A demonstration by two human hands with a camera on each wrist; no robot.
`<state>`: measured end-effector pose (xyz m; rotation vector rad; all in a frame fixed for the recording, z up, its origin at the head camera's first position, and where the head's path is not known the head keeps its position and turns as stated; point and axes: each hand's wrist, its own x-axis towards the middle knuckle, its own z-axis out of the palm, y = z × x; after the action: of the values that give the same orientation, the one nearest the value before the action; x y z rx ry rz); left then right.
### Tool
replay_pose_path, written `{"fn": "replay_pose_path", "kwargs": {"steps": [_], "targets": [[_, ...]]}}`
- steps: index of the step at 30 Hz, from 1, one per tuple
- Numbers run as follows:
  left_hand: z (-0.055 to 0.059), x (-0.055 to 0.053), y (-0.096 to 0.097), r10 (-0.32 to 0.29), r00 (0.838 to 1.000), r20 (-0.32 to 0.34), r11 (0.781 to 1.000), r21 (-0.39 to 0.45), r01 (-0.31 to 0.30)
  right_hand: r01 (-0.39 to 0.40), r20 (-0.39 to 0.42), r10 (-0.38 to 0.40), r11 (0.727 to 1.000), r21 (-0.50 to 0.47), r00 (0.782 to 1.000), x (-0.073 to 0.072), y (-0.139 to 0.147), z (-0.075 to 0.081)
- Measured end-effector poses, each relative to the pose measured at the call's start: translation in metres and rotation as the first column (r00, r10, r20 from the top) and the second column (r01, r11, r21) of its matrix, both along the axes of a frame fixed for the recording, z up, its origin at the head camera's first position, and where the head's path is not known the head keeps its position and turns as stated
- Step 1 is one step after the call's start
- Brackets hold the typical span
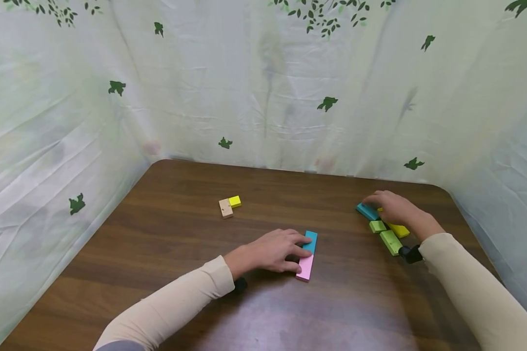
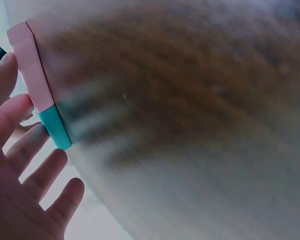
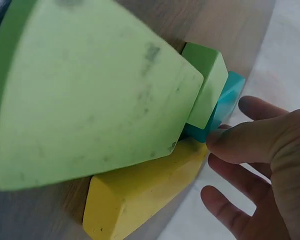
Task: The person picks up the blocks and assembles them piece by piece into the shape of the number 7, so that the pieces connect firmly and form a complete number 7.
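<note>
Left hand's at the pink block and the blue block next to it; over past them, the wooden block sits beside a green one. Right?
One error: the block beside the wooden block is a yellow block, not green. Head view shows it. Left hand at the pink block and blue block stands.

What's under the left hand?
The left hand partly covers a blue block and a pink block; in the head view, whatever else lies beneath is hidden.
</note>
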<state>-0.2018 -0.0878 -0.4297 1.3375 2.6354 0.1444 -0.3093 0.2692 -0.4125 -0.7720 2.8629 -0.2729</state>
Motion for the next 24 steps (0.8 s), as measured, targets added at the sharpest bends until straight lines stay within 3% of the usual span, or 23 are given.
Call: {"fn": "replay_pose_path", "kwargs": {"steps": [8, 16, 24], "targets": [[0.001, 0.000, 0.001, -0.018, 1.000, -0.020, 1.000, -0.001, 0.018, -0.060, -0.010, 0.060, 0.998, 0.014, 0.998, 0.001, -0.003, -0.001], [-0.002, -0.001, 0.000, -0.003, 1.000, 0.003, 1.000, 0.001, 0.003, -0.063, 0.013, 0.063, 0.998, -0.004, 0.998, -0.004, -0.007, -0.002], [-0.001, 0.000, 0.001, 0.003, 1.000, 0.010, 1.000, -0.005, -0.003, -0.125, -0.128, 0.127, 0.992, 0.024, 0.984, 0.000, -0.014, -0.005]]}}
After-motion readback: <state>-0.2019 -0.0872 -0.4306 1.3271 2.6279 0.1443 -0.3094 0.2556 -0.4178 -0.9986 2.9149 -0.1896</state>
